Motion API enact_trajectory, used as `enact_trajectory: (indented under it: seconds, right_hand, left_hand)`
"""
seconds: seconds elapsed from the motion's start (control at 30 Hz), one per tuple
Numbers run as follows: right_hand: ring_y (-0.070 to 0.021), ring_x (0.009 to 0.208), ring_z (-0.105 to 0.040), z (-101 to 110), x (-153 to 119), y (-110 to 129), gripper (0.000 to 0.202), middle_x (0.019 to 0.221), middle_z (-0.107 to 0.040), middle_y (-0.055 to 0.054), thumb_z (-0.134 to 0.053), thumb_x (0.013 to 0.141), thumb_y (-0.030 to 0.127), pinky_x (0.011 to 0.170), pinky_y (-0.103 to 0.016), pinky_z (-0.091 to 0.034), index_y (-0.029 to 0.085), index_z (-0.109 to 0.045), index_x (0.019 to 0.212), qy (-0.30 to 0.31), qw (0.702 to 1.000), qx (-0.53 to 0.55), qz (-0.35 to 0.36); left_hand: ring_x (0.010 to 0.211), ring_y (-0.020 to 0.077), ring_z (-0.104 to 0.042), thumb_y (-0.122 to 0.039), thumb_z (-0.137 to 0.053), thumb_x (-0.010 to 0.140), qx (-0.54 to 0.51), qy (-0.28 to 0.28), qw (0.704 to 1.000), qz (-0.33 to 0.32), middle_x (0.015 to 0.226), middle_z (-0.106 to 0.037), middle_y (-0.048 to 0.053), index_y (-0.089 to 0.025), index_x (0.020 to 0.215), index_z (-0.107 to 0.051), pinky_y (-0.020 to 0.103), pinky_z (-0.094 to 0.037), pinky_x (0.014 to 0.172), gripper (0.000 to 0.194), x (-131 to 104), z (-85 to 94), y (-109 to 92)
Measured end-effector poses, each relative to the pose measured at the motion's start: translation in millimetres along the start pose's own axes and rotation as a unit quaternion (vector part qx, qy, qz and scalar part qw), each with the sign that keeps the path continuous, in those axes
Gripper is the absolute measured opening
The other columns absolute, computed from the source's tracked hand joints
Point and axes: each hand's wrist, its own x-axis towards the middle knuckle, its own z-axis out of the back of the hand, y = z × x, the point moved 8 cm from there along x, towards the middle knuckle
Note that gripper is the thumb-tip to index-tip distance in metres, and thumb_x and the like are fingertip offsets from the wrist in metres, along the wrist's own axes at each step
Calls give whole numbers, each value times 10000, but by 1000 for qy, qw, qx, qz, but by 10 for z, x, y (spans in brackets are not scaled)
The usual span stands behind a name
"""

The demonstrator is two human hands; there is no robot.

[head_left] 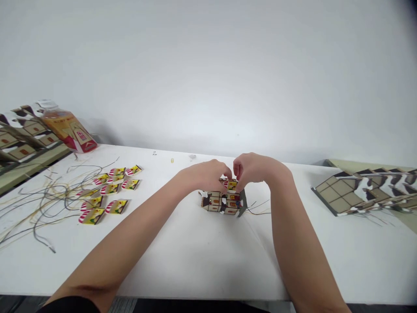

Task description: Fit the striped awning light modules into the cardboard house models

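A small model house (233, 203) with cream walls, dark trim and white snow-like patches lies on the white table, its grey-green base turned to the right. Fingers of my left hand (210, 174) are closed on the house's upper left side. From the other side, my right hand (257, 170) bends down with curled fingers, thumb and fingertips at the upper right of the house. Between both sets of fingertips shows a yellow printed piece (232, 185) like those at the left. Exact finger contact is partly hidden. Thin wires (259, 209) trail from the base.
Several yellow printed pieces with red-and-white striped awnings (110, 188) lie at the left, with tangled wires (48, 200). A bottle of orange liquid (70, 130) stands behind them. More model houses are at far left (24, 134) and right (365, 191). A white wall (208, 78) borders the table.
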Motion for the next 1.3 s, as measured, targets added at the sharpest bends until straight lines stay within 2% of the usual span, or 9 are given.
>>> enact_trajectory:
  seconds: [0.13, 0.37, 0.47, 0.63, 0.8, 1.3]
  right_hand:
    - [-184, 788, -616, -16, -1, 21, 393, 1009, -641, -9, -791, 519, 298, 525, -276, -438, 235, -592, 852, 1, 1000, -9, 0]
    - [-174, 818, -611, -15, -1, 59, 376, 1062, -638, -2, -762, 547, 233, 545, -272, -452, 235, -589, 881, 6, 1000, -12, 7]
    - [-177, 828, -612, -23, 1, 58, 369, 1063, -638, -2, -762, 554, 228, 552, -273, -450, 234, -592, 881, 11, 1000, -11, 8]
    - [-189, 855, -616, -25, 5, 50, 350, 1064, -636, -12, -749, 562, 207, 578, -282, -463, 228, -597, 877, 8, 1000, -2, 13]
    - [-188, 830, -619, -60, 69, 60, 352, 1045, -638, -17, -746, 549, 188, 559, -286, -454, 221, -592, 864, 15, 1000, -18, 12]
    - [-178, 826, -607, -85, 147, 32, 399, 1023, -626, -8, -788, 541, 192, 530, -272, -431, 218, -563, 869, 18, 1000, -19, -11]
  left_hand:
    - [827, 176, -618, -449, -584, 751, -4, -3, 1000, -2, 1068, -653, 37, -290, 1119, -652, 268, -433, 639, 407, 21, -12, 5]
    - [742, 158, -598, -501, -640, 691, -11, -6, 1000, 13, 1012, -651, 42, -253, 1076, -637, 251, -407, 559, 458, 41, -3, 50]
    - [791, 160, -611, -493, -612, 722, -16, -4, 1000, 3, 1080, -644, 47, -258, 1117, -634, 254, -431, 606, 461, 39, -2, 63]
    - [936, 193, -614, -492, -538, 798, -13, -35, 999, -21, 1084, -652, 57, -249, 1082, -663, 284, -454, 737, 394, 30, 69, 57]
    - [906, 199, -625, -478, -549, 792, -15, -30, 999, -6, 1050, -664, 66, -233, 994, -687, 275, -447, 684, 346, 46, 49, 54]
    - [795, 181, -624, -473, -573, 758, -54, -6, 998, 40, 1016, -670, 48, -246, 947, -672, 284, -455, 623, 312, 86, -19, 102]
